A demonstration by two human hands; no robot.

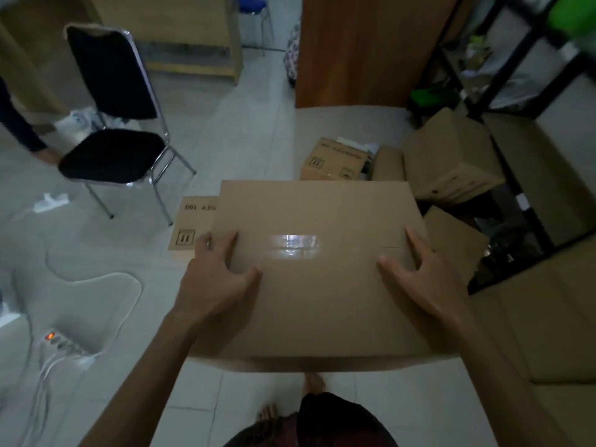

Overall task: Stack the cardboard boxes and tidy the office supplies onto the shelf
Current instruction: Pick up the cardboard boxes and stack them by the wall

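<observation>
between left hand (219,279) and right hand (416,275) sits the cardboard box (322,291), both grips clasping it.

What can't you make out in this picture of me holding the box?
Head view only:
- Printed box: mostly hidden behind the large cardboard box; label partly covered.
- Shelf contents: blurred, dim, cut off at the right edge.
- Another person's sleeve: rest beyond the left edge.
- What the large cardboard box holds: taped shut.
</observation>
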